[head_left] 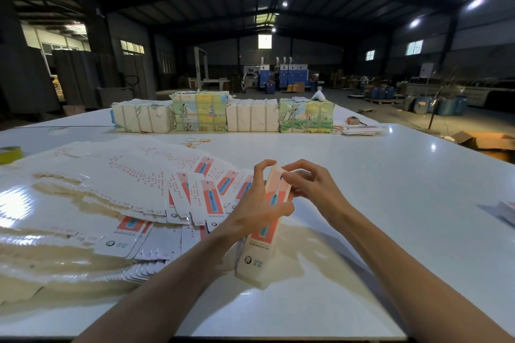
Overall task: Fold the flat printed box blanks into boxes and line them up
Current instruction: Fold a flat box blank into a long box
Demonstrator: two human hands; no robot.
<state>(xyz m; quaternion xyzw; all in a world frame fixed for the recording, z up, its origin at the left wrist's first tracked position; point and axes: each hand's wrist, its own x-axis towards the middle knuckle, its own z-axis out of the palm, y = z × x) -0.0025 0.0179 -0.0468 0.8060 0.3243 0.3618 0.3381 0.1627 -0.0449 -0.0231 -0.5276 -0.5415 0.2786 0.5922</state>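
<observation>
1. box [260, 248], centre frame, stood tilted over white table [376, 189].
2. left hand [259, 210] gripped its middle; right hand [312, 185] pinched its top end.
3. flat blanks [125, 189] lay fanned at left, just beside the box.

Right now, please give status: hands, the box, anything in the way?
Left hand grips printed box at the middle. Right hand pinches its top end. Flat blanks fanned at left, not blocking.
</observation>
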